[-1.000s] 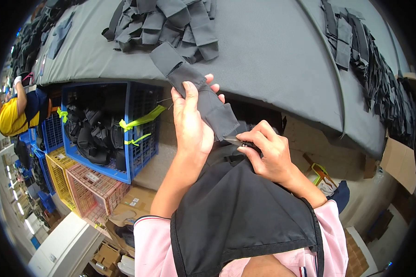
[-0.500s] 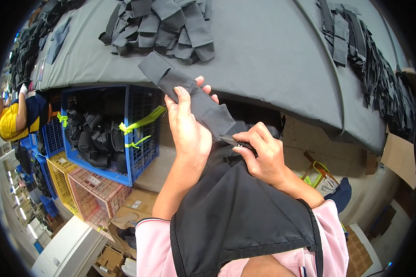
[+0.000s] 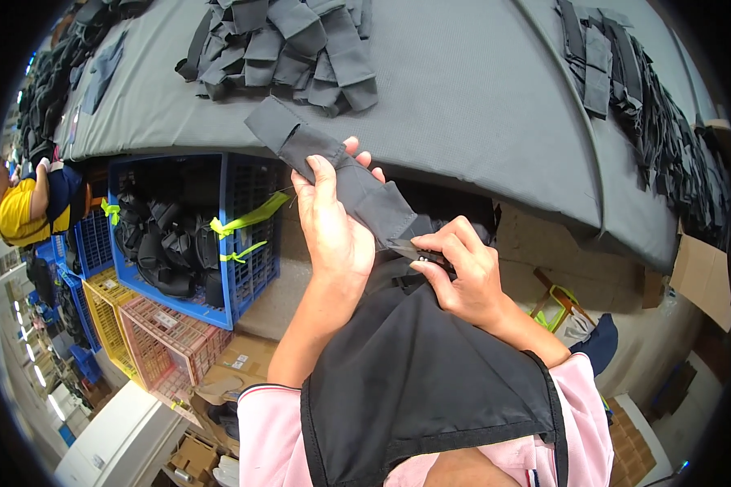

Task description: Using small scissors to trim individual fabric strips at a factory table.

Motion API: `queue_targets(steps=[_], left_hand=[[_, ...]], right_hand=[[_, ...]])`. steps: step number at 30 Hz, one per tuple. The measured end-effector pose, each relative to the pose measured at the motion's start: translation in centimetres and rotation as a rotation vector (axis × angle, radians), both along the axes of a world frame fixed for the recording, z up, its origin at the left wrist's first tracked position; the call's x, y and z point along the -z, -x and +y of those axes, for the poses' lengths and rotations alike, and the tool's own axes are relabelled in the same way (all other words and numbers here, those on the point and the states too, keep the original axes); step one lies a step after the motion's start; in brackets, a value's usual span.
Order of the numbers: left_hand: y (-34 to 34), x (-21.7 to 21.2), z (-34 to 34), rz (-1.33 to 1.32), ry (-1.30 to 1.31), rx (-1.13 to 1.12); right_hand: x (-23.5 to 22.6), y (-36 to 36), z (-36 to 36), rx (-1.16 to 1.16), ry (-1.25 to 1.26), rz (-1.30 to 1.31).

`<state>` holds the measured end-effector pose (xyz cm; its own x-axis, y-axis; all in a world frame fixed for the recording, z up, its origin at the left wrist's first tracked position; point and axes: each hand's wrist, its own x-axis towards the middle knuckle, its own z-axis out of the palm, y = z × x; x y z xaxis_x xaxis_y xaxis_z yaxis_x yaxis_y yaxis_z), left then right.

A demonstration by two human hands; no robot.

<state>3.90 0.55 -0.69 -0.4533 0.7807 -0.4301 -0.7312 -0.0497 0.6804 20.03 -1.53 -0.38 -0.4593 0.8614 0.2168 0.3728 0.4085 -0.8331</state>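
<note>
A dark grey sewn fabric strip (image 3: 375,196) lies slantwise across my left hand (image 3: 333,227), held between the thumb and the fingers behind it. Its far end sticks out toward the table. In my right hand (image 3: 469,272) is a small pair of thread snips (image 3: 404,248), pinched between thumb and fingers. The blade tips meet the strip's near lower corner, and whether they are parted is too small to tell. Both hands are in front of my black apron (image 3: 430,365), just off the table's edge.
A grey-covered table (image 3: 471,97) bears a pile of similar strips (image 3: 280,49) and a heap of dark strips (image 3: 638,105) at right. Below stand a blue crate (image 3: 229,243) of black pieces, a pink crate (image 3: 170,325) and cardboard (image 3: 702,276). A person in yellow (image 3: 24,209) works far left.
My hands, the strip and the snips have shifted very slightly toward me and to the right. The grips are the same. At far left the other person's arm has moved a little.
</note>
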Motion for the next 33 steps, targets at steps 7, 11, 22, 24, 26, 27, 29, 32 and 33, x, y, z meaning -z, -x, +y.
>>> queue_targets(steps=[7, 11, 22, 24, 26, 27, 29, 32, 33], left_hand=[[0.1, 0.1, 0.0, -0.013, -0.006, -0.018], [0.1, 0.1, 0.0, -0.048, 0.005, -0.026], [0.5, 0.4, 0.0, -0.107, -0.016, 0.010], [0.4, -0.1, 0.1, -0.132, -0.025, 0.023], [0.4, -0.4, -0.1, -0.121, -0.025, 0.124], [0.4, -0.4, -0.1, -0.118, -0.028, 0.120], [0.2, -0.2, -0.2, -0.052, -0.070, 0.266], [0.4, 0.2, -0.2, -0.017, -0.080, 0.303], [0.5, 0.2, -0.2, -0.009, -0.077, 0.328]], right_hand=[[-0.2, 0.4, 0.0, 0.027, 0.079, 0.007], [0.3, 0.5, -0.2, 0.045, 0.020, 0.005], [0.2, 0.2, -0.2, 0.034, -0.028, 0.068], [0.2, 0.1, 0.1, 0.022, 0.012, 0.069], [-0.4, -0.3, 0.6, 0.026, 0.018, 0.111], [-0.6, -0.5, 0.9, 0.034, 0.027, 0.151], [-0.8, -0.6, 2.0, -0.023, 0.297, 0.242], [-0.7, -0.6, 3.1, -0.034, 0.464, 0.249], [-0.4, -0.1, 3.2, -0.004, 0.531, 0.252]])
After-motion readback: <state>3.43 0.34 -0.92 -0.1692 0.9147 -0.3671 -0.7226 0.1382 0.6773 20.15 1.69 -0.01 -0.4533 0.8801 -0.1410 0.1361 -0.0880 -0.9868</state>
